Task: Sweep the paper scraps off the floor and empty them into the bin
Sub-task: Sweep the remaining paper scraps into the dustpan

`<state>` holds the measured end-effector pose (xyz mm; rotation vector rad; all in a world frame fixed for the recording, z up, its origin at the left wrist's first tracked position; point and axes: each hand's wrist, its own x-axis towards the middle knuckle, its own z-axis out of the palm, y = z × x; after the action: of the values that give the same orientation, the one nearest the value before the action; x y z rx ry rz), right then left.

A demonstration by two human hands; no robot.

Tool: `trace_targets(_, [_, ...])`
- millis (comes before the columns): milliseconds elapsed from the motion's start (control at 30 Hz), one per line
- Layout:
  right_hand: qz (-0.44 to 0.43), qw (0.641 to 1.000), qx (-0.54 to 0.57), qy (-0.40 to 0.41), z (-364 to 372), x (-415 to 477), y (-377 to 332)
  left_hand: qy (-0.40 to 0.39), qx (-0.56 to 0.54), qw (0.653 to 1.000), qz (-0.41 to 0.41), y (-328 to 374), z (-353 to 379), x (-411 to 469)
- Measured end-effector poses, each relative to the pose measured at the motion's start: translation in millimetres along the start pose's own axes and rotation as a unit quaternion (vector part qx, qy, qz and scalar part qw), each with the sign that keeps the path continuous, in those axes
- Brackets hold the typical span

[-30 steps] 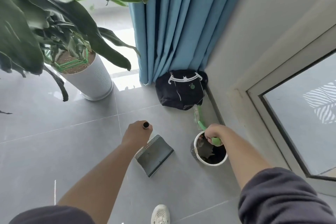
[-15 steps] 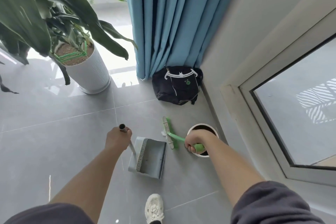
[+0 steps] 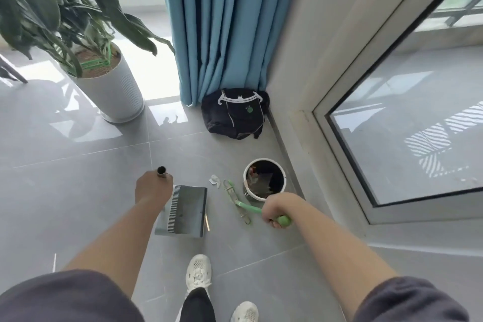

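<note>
My left hand (image 3: 153, 188) grips the top of the long handle of a grey dustpan (image 3: 184, 210), which rests flat on the floor tiles. My right hand (image 3: 277, 208) holds the green handle of a small broom (image 3: 236, 201); its head lies on the floor between the dustpan and the bin. A crumpled white paper scrap (image 3: 214, 180) lies just beyond the broom head. The white round bin (image 3: 264, 179) stands to the right, dark inside, with scraps in it.
A dark bag (image 3: 235, 114) leans in the corner under a blue curtain (image 3: 222, 23). A potted plant in a white pot (image 3: 115, 91) stands at the left. A wall and glass door frame (image 3: 339, 138) run along the right. My white shoes (image 3: 198, 273) are below.
The dustpan came down from its tilt near the bin and now lies flat on the floor. My right hand swung the broom away from the bin to the floor beside the scrap.
</note>
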<state>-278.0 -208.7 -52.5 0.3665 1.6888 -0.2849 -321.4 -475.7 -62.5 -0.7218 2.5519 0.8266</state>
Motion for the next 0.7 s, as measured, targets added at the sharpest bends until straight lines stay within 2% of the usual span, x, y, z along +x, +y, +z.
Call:
trace_targets(133, [0.002,0.997,-0.065,0.032,39.7,-6.5,49.0,0.032,-0.008,0.999,0.000,-4.7,8.0,-40.8])
trace_targets(233, [0.023,0.984,-0.170,0.052,52.3,-21.9,77.7,0.045,-0.007,0.999,0.012,-2.9,15.6,-69.2])
trace_targets(300, [0.035,0.984,-0.166,0.046,55.8,-30.3,95.9,0.047,-0.005,0.999,0.028,1.1,22.7,-85.2])
trace_targets(367, [0.041,0.991,-0.119,0.033,57.2,-32.9,114.5,0.043,-0.010,0.998,0.038,4.9,31.0,-93.7])
trace_targets(467, [0.040,0.997,0.023,0.069,55.0,-21.8,147.3,0.042,-0.017,0.998,0.048,10.3,45.5,-98.5])
trace_targets(600, [0.083,0.989,0.107,0.060,40.6,-3.1,179.4,0.049,-0.018,0.997,0.051,10.9,64.0,-96.5])
trace_targets(700, [0.074,0.974,0.194,0.089,25.5,12.6,190.6,0.045,-0.012,0.998,0.047,5.9,74.5,-96.5])
